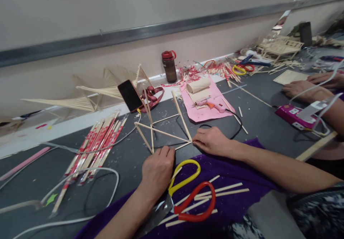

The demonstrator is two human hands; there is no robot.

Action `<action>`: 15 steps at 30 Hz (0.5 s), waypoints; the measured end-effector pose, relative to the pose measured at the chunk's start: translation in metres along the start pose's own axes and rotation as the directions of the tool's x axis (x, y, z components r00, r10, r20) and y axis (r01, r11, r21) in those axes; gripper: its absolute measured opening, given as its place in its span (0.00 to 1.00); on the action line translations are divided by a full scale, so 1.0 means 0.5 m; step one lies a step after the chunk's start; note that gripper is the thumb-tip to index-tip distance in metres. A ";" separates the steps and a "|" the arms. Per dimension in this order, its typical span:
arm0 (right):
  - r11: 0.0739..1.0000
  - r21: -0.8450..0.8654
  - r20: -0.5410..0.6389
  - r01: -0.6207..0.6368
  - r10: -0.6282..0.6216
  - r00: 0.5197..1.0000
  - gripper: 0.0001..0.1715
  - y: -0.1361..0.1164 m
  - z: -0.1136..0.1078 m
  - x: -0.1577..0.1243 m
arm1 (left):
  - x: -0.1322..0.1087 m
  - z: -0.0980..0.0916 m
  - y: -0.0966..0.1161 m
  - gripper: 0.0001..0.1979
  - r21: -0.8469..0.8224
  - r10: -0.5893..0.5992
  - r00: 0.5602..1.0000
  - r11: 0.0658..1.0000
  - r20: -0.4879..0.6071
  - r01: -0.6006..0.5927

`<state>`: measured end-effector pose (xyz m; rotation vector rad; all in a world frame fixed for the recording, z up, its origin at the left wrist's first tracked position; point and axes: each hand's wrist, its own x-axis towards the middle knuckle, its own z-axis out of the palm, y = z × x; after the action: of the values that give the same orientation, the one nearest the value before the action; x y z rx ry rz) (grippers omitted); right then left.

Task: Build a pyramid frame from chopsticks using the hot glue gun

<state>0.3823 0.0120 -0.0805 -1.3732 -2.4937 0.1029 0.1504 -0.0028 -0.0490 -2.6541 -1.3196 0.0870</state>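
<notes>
Fingertips [199, 142] of our right hand [212, 141] close together in a pinch on the right corner of the stick frame [163, 133], where several thin wooden sticks meet. The fingers [164, 152] of our left hand [158, 171] curl down side by side over the near corner. Their tips are hidden, so we cannot tell whether they grip a stick or only press it to the table [129, 156]. The frame stands on the dark tabletop just beyond the purple cloth [231, 167], with a few sticks rising from its flat triangle. We judge it very light, stiff along each stick but brittle across it, and weakest at the joints. It is best held at the corners with a gentle pinch, never at mid-span. Scissors [177, 208] lie on the cloth beside our left wrist among loose sticks. A glue gun [212, 104] rests on a pink sheet [204, 116] beyond our right hand. Wrapped chopsticks [94, 146] lie to the left, and another person's hand [301, 88] rests far right.
</notes>
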 end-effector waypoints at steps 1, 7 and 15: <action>1.000 -0.001 -0.001 0.000 0.000 1.000 0.15 0.000 0.000 0.000 | 0.000 0.000 0.000 0.14 -0.008 -0.003 1.000 1.000 0.006 0.003; 1.000 0.011 0.019 -0.005 0.005 1.000 0.15 -0.002 -0.001 0.001 | 0.000 0.000 -0.001 0.14 -0.029 -0.008 1.000 1.000 0.019 0.008; 1.000 -0.017 0.020 -0.021 0.022 1.000 0.16 -0.004 0.005 -0.001 | -0.005 0.006 0.003 0.14 -0.016 -0.019 1.000 1.000 0.013 0.019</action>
<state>0.3802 0.0109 -0.0824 -1.4128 -2.5026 0.1005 0.1495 -0.0053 -0.0523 -2.6578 -1.3552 0.0907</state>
